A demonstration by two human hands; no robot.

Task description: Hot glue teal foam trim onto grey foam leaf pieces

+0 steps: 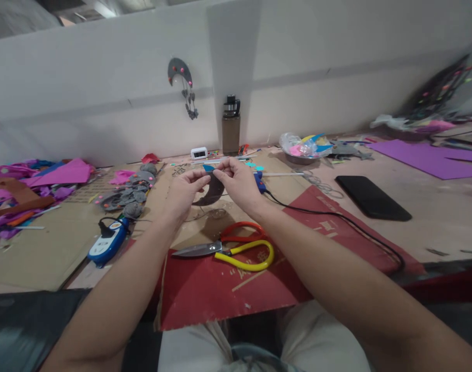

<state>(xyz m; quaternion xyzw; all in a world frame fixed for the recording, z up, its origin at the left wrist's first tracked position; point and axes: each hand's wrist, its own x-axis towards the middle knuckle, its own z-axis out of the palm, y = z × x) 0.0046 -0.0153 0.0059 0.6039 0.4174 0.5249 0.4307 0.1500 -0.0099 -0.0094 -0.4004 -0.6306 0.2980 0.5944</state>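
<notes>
Both my hands are raised over the cardboard worktop. My left hand (185, 190) and my right hand (239, 183) pinch a dark grey crescent-shaped foam piece (213, 192) between them. A small blue foam bit (209, 168) sits at the crescent's top edge, under the fingertips of both hands. Scissors with red and yellow handles (236, 249) lie shut on the red cardboard (204, 294) just below my wrists.
A blue glue gun (261, 183) with a black cord lies right of my hands. Grey foam pieces (132, 195), a blue and white device (107, 244), a black phone (371, 197), a bottle (230, 126), a small clock (199, 152), a bowl of scraps (302, 147) and purple sheets (425, 155) surround.
</notes>
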